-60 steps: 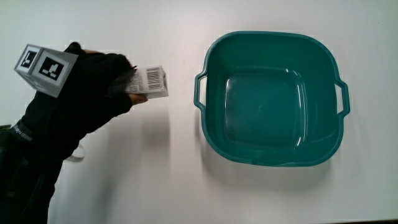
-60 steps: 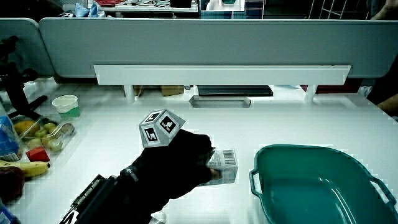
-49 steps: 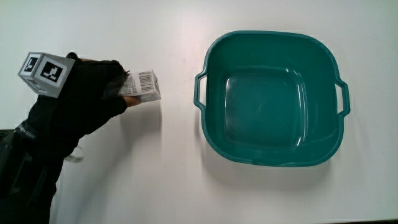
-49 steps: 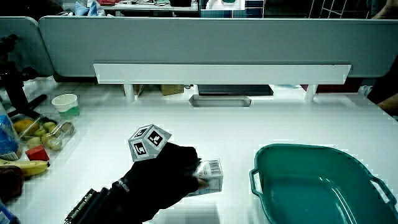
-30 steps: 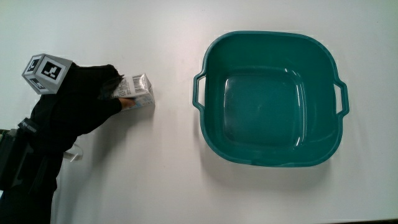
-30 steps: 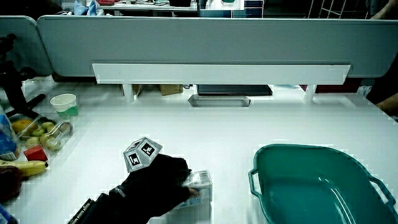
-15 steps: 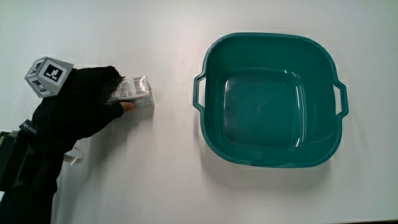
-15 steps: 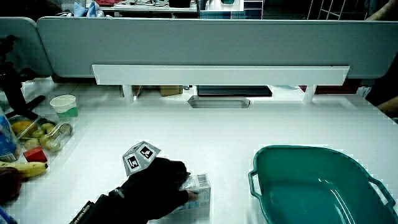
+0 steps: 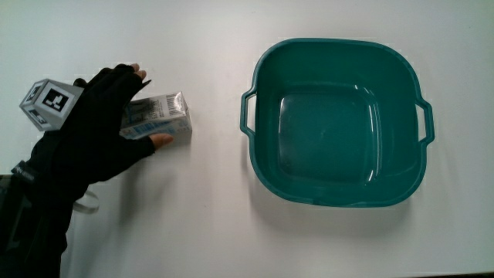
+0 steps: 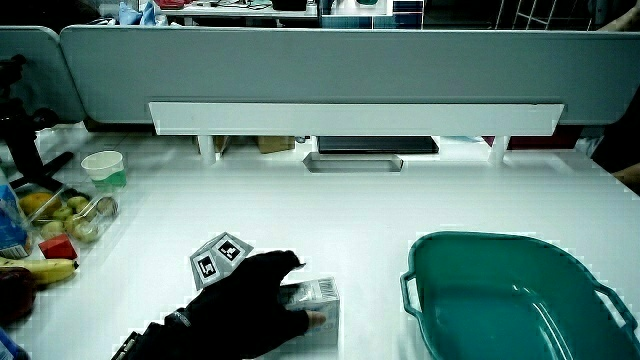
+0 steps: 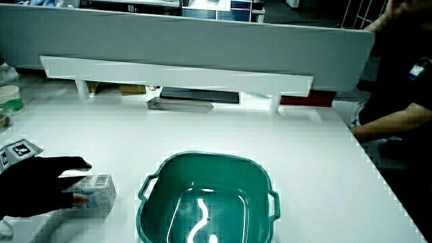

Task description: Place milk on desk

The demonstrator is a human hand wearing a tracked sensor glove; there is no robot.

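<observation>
Lying flat on the table (image 9: 208,224), milk carton (image 9: 158,116) beside the basin (image 9: 337,122) (teal); hand (image 9: 100,127) over it, fingers spread, not gripping.

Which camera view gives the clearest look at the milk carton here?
The main view: the milk carton lies on the table beside the teal basin, its printed face up, with the hand partly over it, fingers spread. In both side views it shows low and small, half covered by the hand.
</observation>
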